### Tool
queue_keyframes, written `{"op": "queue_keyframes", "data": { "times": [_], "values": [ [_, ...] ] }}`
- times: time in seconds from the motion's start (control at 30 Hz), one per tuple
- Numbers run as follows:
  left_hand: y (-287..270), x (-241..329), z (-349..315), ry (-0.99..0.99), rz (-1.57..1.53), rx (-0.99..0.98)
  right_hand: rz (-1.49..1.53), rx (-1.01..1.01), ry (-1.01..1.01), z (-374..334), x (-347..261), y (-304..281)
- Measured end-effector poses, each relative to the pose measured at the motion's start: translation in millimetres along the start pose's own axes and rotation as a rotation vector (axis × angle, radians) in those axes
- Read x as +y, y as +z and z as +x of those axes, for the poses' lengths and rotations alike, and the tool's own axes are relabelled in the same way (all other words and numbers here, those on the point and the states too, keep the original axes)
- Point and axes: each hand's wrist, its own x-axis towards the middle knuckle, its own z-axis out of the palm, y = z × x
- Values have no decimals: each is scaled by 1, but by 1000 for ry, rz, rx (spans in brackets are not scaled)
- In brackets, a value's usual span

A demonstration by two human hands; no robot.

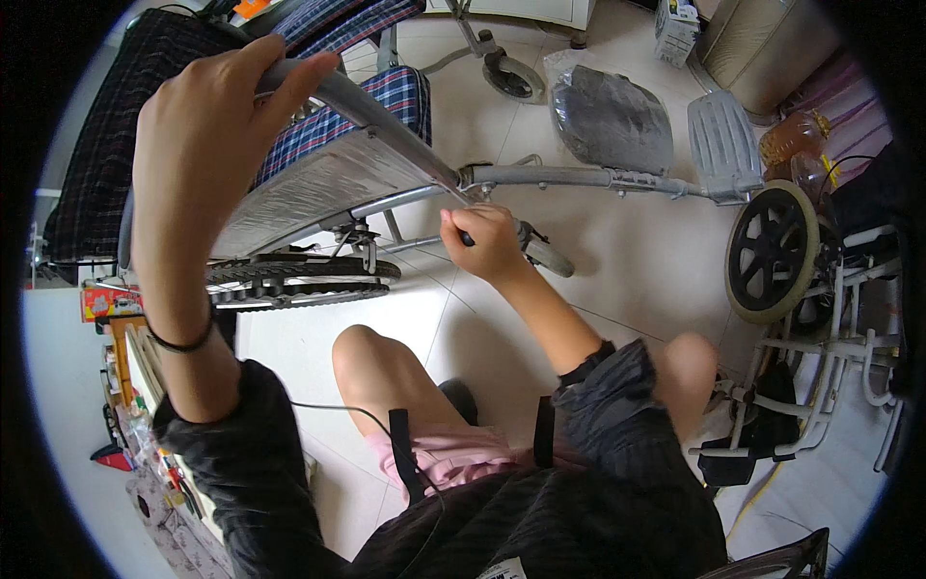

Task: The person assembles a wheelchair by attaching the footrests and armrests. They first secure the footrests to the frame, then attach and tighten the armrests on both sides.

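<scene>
A wheelchair with a plaid seat (400, 101) stands in front of me, its grey frame reaching to the right. My left hand (207, 121) is wrapped round the upper grey armrest tube (371, 114), thumb along the top. My right hand (485, 241) is closed on a screwdriver (467, 238); its black handle end shows at my fist. The thin metal shaft points up to the frame joint (470, 178) where the armrest tube meets the legrest tube. Whether the tip sits in a screw is too small to tell.
A footplate (725, 145) ends the legrest tube at right. A plastic-wrapped grey pad (612, 118) lies on the tiled floor. Another wheeled metal frame with a black-spoked wheel (772, 251) stands at right. The wheelchair's large wheel (299, 280) is below its side panel. A cable crosses my lap.
</scene>
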Motion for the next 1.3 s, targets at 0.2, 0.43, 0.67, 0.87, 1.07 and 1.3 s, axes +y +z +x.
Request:
{"op": "queue_keyframes", "data": {
  "times": [0.2, 0.43, 0.67, 0.87, 1.07, 1.3],
  "values": [
    [-6, -3, 3, -5, 34, -254, -278, -320, -160, 2, 2, 10],
    [-3, -5, 1, 60, 52, -163, -319, -464, -197, 5, 1, 9],
    [2, -2, 3, 81, 18, -54, -47, -438, -48, 8, -4, -15],
    [-4, -1, 2, 9, 38, -193, -38, -319, -92, 2, -5, -16],
    [-1, 1, 3, -13, 70, -186, 50, -296, 44, -7, -13, -20],
    [-1, 3, 2, 16, 1, -115, 92, -180, 94, -4, -28, -50]
  ]
}}
